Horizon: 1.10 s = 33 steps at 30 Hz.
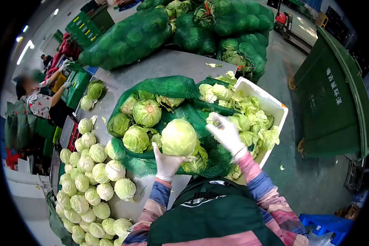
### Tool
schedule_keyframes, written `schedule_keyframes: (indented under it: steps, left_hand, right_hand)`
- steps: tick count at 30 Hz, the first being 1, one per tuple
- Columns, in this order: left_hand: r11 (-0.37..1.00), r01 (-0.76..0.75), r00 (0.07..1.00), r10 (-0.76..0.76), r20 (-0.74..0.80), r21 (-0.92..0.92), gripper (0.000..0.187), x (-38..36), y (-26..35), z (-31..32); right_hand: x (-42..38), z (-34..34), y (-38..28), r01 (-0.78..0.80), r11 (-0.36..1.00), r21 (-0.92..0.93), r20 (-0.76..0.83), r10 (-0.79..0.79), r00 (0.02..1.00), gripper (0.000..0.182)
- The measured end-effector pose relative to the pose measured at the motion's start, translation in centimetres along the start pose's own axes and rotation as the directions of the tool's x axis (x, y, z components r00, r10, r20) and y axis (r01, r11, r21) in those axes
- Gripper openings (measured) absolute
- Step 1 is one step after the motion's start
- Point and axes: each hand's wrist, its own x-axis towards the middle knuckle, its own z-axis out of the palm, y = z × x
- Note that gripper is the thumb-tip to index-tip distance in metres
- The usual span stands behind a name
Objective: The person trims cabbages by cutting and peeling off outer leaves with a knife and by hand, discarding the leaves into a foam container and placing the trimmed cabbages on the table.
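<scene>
One pale green cabbage [179, 137], round and smooth, sits above the open green net sack [172, 88]. The left hand [167, 163] grips it from below; the right hand [226, 134] is spread wide beside it, over the white box [270, 102].

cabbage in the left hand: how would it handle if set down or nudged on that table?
The cabbage looks round and smooth, so it would probably roll on the flat table. The left hand cups it from below, which hints at some weight. Loose outer leaves would likely tear off, like those in the white box.
</scene>
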Motion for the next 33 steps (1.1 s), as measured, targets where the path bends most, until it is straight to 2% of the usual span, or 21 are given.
schedule_keyframes:
  steps: [1, 3, 4, 5, 7, 8, 11, 12, 15, 16, 17, 19, 21, 22, 23, 25, 27, 29, 30, 31, 33]
  left_hand:
    - [1.000, 0.003, 1.000, -0.003, -0.001, 0.000, 0.090, 0.3, -0.1, -0.2]
    - [0.994, 0.101, 0.989, -0.097, 0.114, -0.034, 0.098, 1.0, -0.1, -1.4]
    - [0.960, 0.150, 0.988, -0.135, 0.076, -0.238, 0.099, 1.3, -0.2, -1.8]
    - [0.961, 0.147, 0.988, -0.133, 0.075, -0.235, 0.099, 1.3, -0.3, -2.2]
    - [0.981, 0.127, 0.990, -0.135, -0.046, -0.146, 0.100, 1.6, -0.2, -1.2]
    - [0.958, 0.157, 0.983, -0.175, -0.055, -0.238, 0.098, 1.8, 0.2, -0.8]
    - [0.979, 0.090, 0.988, -0.111, -0.110, -0.184, 0.097, 2.9, 0.7, -2.3]
    - [0.979, 0.092, 0.993, -0.103, -0.049, -0.183, 0.097, 3.2, 0.9, -2.2]
    - [0.973, 0.084, 0.995, -0.092, -0.028, -0.217, 0.096, 3.4, 1.4, -1.7]
    - [0.958, 0.096, 0.994, -0.104, -0.018, -0.269, 0.096, 3.2, 1.4, -1.5]
    - [0.958, 0.091, 0.995, -0.100, -0.018, -0.271, 0.096, 3.0, 1.2, -1.5]
    - [0.939, 0.041, 0.998, -0.058, -0.040, -0.342, 0.096, 2.7, 0.7, -1.1]
    - [0.935, 0.027, 0.995, -0.059, -0.079, -0.355, 0.097, 2.3, 0.8, -0.5]
    - [0.905, 0.061, 0.997, -0.072, -0.011, -0.422, 0.095, 2.2, 0.9, -0.3]
    - [0.887, 0.076, 0.997, -0.073, 0.024, -0.456, 0.093, 2.3, 0.9, -0.3]
    - [0.897, 0.038, 0.999, -0.026, 0.034, -0.440, 0.093, 2.6, 0.9, -0.5]
    - [0.921, -0.013, 1.000, 0.021, 0.015, -0.389, 0.093, 3.2, 0.7, -0.6]
    - [0.981, -0.115, 0.993, 0.107, -0.058, -0.158, 0.085, 3.8, 0.1, -0.8]
    - [0.975, -0.040, 0.999, 0.033, -0.039, -0.218, 0.082, 3.8, 0.3, -0.9]
    - [0.982, -0.177, 0.982, 0.181, -0.060, 0.061, 0.079, 3.6, -0.7, 0.4]
    - [0.960, -0.124, 0.986, 0.091, -0.139, -0.251, 0.079, 4.1, -0.8, -2.8]
  right_hand:
    - [-0.5, 1.3, -0.6, -0.061, 0.985, 0.164, 0.137, 0.039, 0.990, 0.061]
    - [-1.2, 2.9, -2.0, -0.116, 0.920, 0.374, 0.217, 0.035, 0.976, 0.062]
    - [-1.2, 1.3, -4.8, -0.425, 0.838, 0.343, 0.458, 0.246, 0.854, 0.059]
    - [-1.0, 1.9, -4.0, -0.424, 0.838, 0.345, 0.460, 0.243, 0.854, 0.059]
    - [-0.8, 3.3, -2.8, -0.240, 0.811, 0.533, 0.369, 0.032, 0.929, 0.061]
    - [-0.8, 3.7, -2.1, -0.195, 0.844, 0.500, 0.335, 0.018, 0.942, 0.061]
    - [-0.4, 5.5, -1.8, 0.022, 0.944, 0.329, 0.161, -0.079, 0.984, 0.062]
    - [-0.2, 6.3, -1.9, 0.050, 0.864, 0.501, 0.083, -0.106, 0.991, 0.057]
    - [0.1, 6.0, -1.9, 0.093, 0.894, 0.439, 0.078, -0.141, 0.987, 0.048]
    - [-0.1, 5.1, -2.8, -0.119, 0.783, 0.610, 0.207, -0.013, 0.978, 0.037]
    - [0.0, 4.3, -3.1, -0.126, 0.838, 0.531, 0.207, 0.016, 0.978, 0.028]
    - [0.7, 3.1, -2.3, 0.068, 0.931, 0.358, 0.051, -0.092, 0.994, 0.020]
    - [1.8, 0.9, -1.3, -0.085, 0.922, 0.377, -0.062, 0.117, 0.991, 0.019]
    - [2.2, 0.0, 0.7, -0.002, 0.999, 0.043, -0.200, 0.010, 0.980, 0.022]
    - [2.5, -0.4, 2.4, 0.047, 0.952, -0.303, -0.289, -0.138, 0.947, 0.027]
    - [1.1, -0.2, 0.1, 0.155, 0.940, -0.305, -0.246, -0.235, 0.940, 0.039]
    - [-0.6, 1.5, -3.0, 0.344, 0.931, -0.119, -0.092, -0.355, 0.930, 0.060]
    - [-2.6, 2.9, -6.7, 0.442, 0.886, -0.139, 0.081, -0.434, 0.897, 0.078]
    - [-2.9, 3.8, -7.6, 0.504, 0.841, -0.196, 0.091, -0.497, 0.863, 0.072]
    - [-3.0, 4.4, -8.1, 0.563, 0.788, -0.249, 0.106, -0.555, 0.825, 0.066]
    - [-2.6, 5.6, -6.8, 0.582, 0.771, -0.259, 0.088, -0.581, 0.809, 0.057]
